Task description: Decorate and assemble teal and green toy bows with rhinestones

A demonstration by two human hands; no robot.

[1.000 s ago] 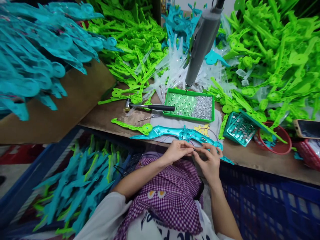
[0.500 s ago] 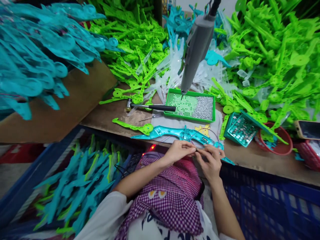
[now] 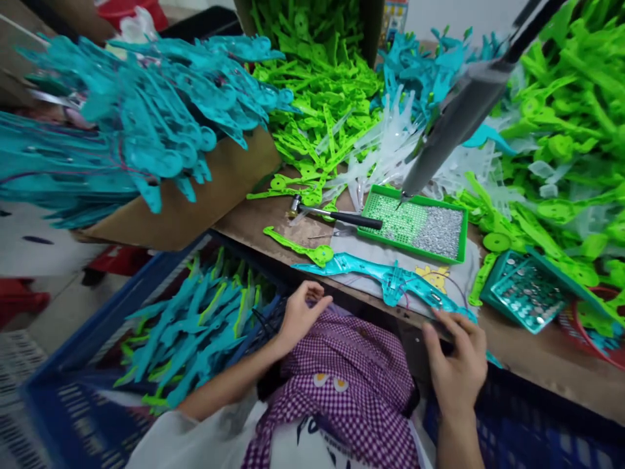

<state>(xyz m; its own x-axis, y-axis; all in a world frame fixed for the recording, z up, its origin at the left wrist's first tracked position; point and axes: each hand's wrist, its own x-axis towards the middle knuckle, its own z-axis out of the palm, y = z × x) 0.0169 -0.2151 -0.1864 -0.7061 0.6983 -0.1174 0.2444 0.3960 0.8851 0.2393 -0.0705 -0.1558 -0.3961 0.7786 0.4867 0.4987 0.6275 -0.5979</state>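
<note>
A long blue-green plastic part with thin wires lies along the table edge on a white cloth. My right hand is at its right end, thumb and fingers apart, with fingertips close to or touching the part. My left hand is off the table edge above the checked apron. Its fingers are loosely curled, the thumb stands apart, and nothing shows in it. By the blue part's left end rests a lime-green arm-shaped piece.
A hammer rests against a green tray of small screws. A grey electric screwdriver hangs above it. Teal boxes of metal bits stand right. Piles of green parts rise behind; a blue crate stands lower left.
My hands were together over the blue part's right half; now they are apart, the left moved leftward off the table edge. The view has swung left.
</note>
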